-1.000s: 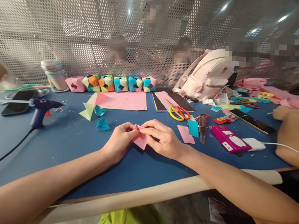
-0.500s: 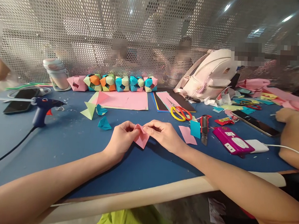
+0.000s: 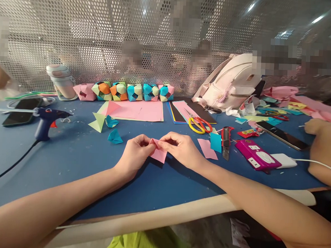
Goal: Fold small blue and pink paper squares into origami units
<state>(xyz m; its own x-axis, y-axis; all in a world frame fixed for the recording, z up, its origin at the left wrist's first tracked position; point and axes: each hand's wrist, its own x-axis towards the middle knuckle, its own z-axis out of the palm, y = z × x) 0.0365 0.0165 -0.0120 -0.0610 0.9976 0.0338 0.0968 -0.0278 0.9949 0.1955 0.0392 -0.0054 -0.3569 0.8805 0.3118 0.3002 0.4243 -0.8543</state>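
A small pink sheet of paper [image 3: 158, 154] is pinched between my two hands above the blue table, its upper part folded over and partly hidden by my fingers. My left hand [image 3: 135, 152] grips its left side with thumb and forefinger. On the other side, my right hand [image 3: 179, 148] pinches the upper right edge. Folded blue paper pieces [image 3: 115, 136] and a pale green folded piece [image 3: 98, 122] lie beyond my left hand. To the right of my right hand are a flat pink paper piece [image 3: 207, 149] and a blue one [image 3: 216, 142].
Folded paper balls [image 3: 134, 92] line the back by a perforated metal screen. A glue gun [image 3: 44, 124] stands left. Scissors [image 3: 200, 124], a utility knife [image 3: 226, 143], a purple power bank [image 3: 259, 155] and a backpack [image 3: 233, 83] lie right. Another person's arm [image 3: 325, 149] rests at the right edge.
The pink paper has turned slightly in my fingers, its lower corner shifting right and its top edge folding over more. Both hands stay nearly in place.
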